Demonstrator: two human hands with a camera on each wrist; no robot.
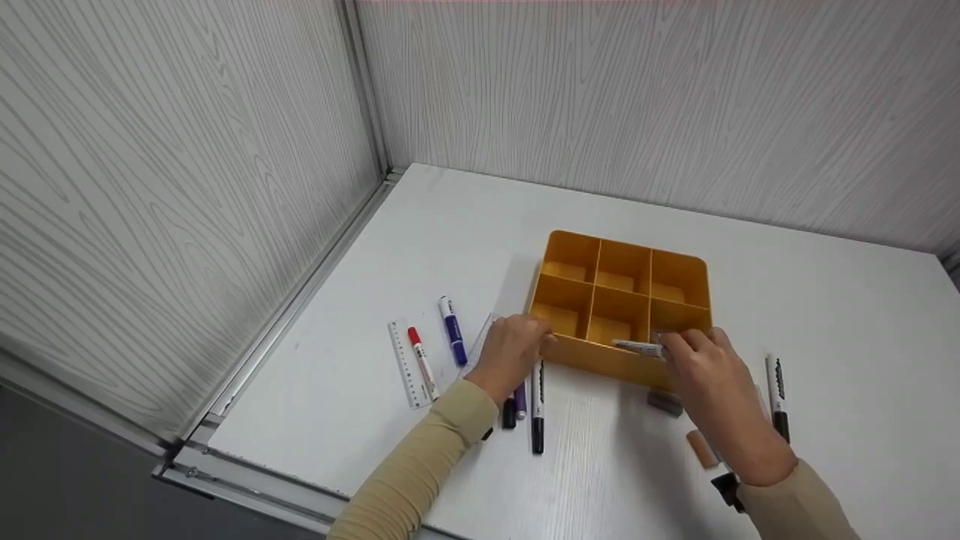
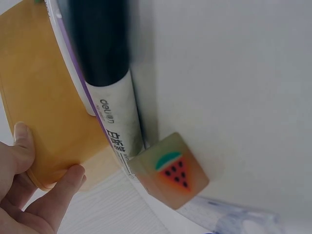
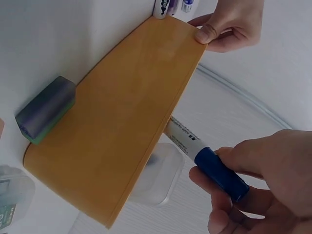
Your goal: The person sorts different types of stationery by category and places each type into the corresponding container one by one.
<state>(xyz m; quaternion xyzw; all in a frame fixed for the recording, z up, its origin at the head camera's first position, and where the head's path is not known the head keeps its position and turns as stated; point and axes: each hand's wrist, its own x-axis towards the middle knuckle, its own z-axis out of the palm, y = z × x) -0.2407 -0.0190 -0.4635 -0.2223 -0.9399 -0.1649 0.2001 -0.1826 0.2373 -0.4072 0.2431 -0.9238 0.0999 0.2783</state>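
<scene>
Over the near right cell of the yellow organizer [image 1: 622, 300] on the counter [image 1: 465, 225], the right hand [image 1: 712, 375] pinches a blue-capped marker [image 1: 637, 347], best lowered level while the left hand [image 1: 510, 352] keeps its fingers curled on the near left corner.

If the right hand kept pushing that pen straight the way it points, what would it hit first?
Probably the inside of the orange box: the right hand holds the pen over its near wall, tip toward the near compartments. Depth is unclear.
</scene>
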